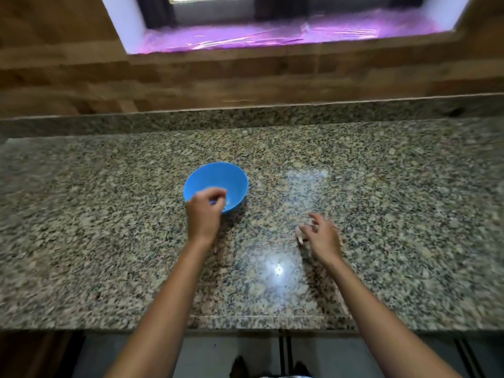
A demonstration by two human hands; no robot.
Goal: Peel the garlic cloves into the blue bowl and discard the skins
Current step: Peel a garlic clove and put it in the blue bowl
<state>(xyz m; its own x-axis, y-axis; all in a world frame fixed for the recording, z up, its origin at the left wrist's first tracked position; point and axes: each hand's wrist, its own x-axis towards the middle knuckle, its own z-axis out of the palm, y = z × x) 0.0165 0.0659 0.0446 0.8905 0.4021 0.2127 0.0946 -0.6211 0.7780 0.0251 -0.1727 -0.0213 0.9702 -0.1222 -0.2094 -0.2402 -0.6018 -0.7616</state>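
The blue bowl [218, 177] stands on the granite counter [109, 214], left of centre. My left hand [204, 211] hovers over the bowl's near rim with its fingers curled towards the thumb. Blur hides whether anything is pinched there. A small pale speck [228, 203] lies inside the bowl just beside those fingers. My right hand [323, 237] is low over the counter to the right of the bowl, fingers spread and loosely bent. A pale piece of garlic [300, 233] lies on the counter at its thumb side, partly hidden by the hand.
A raised granite lip [245, 115] and a wooden wall [81, 77] close off the back of the counter. A window recess [272, 36] sits above. The counter's front edge [245, 324] runs below my forearms.
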